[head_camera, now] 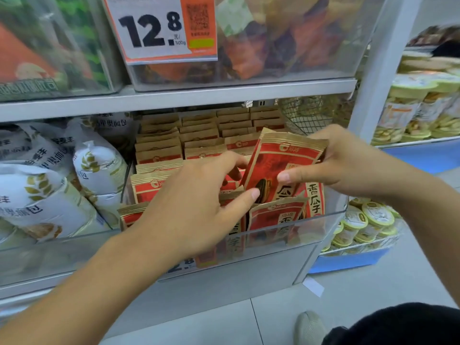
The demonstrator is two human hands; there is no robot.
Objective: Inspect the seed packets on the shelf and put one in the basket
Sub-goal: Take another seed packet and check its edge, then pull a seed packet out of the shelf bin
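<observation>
- Nearest the lens, the left hand [199, 205] reaches into the shelf bin with fingers spread and lightly bent; its fingertips [254, 194] touch the lower face of the raised packet and the tops of those in front, gripping nothing.
- Beyond it, the right hand [331, 165] pinches the raised seed packet [283, 170] by its upper right edge, thumb across the printed front, other fingers curled behind the top corner.
- That packet stands tilted, its top leaning right, lifted partly clear of its neighbours but with its foot still among them inside the bin.
- It looks light and flat: a thin red and kraft-coloured pouch with crimped seams, pliable, likely a bit slick on the printed face. My guess is that it bends if held at one corner only, so the sealed top band or both side edges give the surest hold.
- Rows of identical seed packets [159, 150] stand on edge behind and beside it, packed close, so a neighbour may drag up with it.
- A clear plastic front wall [298, 230] fences the bin; the packet must rise over it to come out.
- White sacks [49, 192] fill the next bin to the left; a price sign [159, 28] hangs on the bin above.
- A wire mesh basket [306, 113] shows at the back right of the shelf; whether it is the one meant I cannot tell.
- Around lie pale floor tiles [373, 290], and stacked tubs [366, 220] on a blue stand to the right.
</observation>
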